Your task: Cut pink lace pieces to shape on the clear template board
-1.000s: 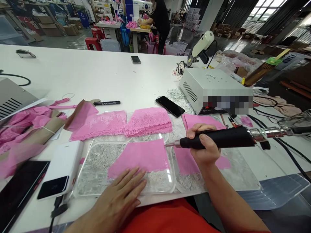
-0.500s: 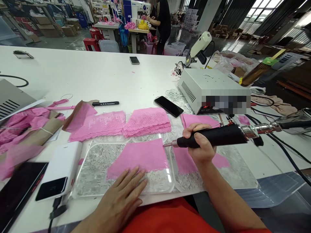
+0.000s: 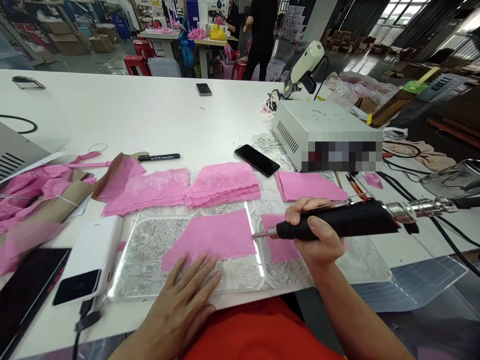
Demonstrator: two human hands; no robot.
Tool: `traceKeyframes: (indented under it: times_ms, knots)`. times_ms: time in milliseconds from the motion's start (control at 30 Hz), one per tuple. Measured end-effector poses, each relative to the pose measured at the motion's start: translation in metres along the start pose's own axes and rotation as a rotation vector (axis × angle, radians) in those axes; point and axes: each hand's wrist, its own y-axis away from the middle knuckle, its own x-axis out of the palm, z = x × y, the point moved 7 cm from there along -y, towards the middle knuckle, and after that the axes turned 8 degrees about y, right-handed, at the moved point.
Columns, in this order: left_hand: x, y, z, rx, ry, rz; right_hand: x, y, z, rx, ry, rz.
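Note:
My left hand [image 3: 183,305] lies flat with fingers spread, its fingertips on the lower edge of a pink fabric piece [image 3: 213,236]. That piece rests on a clear plastic-covered, grey-patterned board [image 3: 150,250]. In my right hand [image 3: 318,240] is a corded handpiece [image 3: 341,220] with a black grip and slim metal tip. Its tip is at the right edge of the fabric, about midway down; whether it touches is hard to tell. Another pink piece [image 3: 277,250] lies under the handpiece, partly hidden by it and my right hand.
Stacked pink lace pieces [image 3: 225,185] and folded pink fabric [image 3: 307,186] lie behind the board. A grey box [image 3: 326,125] stands at the back right, with a phone [image 3: 257,160] beside it. Left are a power bank [image 3: 92,255] and bundled pink cloth [image 3: 37,195]. People stand beyond the table.
The handpiece's tip has moved down along the fabric's right edge, and my right hand has shifted slightly right and down. My left hand stays on the fabric. The view has shifted a little.

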Motion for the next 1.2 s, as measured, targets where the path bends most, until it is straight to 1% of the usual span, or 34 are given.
traceKeyframes:
  times_ms: [233,333,467,600,667,733,867,933,1033,1200]
  knots:
    - [0.001,0.001,-0.001,-0.019,-0.015,0.006,0.002,0.001,-0.003,0.003,-0.014,0.018]
    - [-0.001,-0.002,-0.003,0.0,-0.028,0.003,0.002,0.001,-0.003,0.011,-0.014,0.031]
    - [-0.005,-0.005,-0.007,0.011,-0.039,-0.01,0.002,0.001,0.0,-0.017,0.012,0.047]
    - [-0.01,-0.002,-0.005,-0.025,-0.05,-0.04,0.005,-0.003,0.002,-0.033,0.016,-0.001]
    - [-0.011,0.001,-0.001,-0.058,-0.068,-0.064,0.01,-0.005,0.001,-0.041,0.004,-0.037]
    - [-0.012,0.003,0.003,-0.095,-0.097,-0.092,0.021,-0.008,0.0,-0.058,-0.008,-0.051]
    - [-0.01,0.008,0.007,-0.129,-0.116,-0.145,0.045,-0.012,-0.008,-0.07,-0.006,-0.013]
    - [-0.009,0.009,0.007,-0.136,-0.104,-0.169,0.054,-0.012,-0.014,-0.066,-0.003,0.016]
    - [-0.01,0.01,0.007,-0.151,-0.076,-0.205,0.061,-0.012,-0.019,-0.079,-0.01,0.048]
    - [-0.011,0.01,0.008,-0.17,-0.03,-0.251,0.062,-0.012,-0.022,-0.084,0.009,0.03]
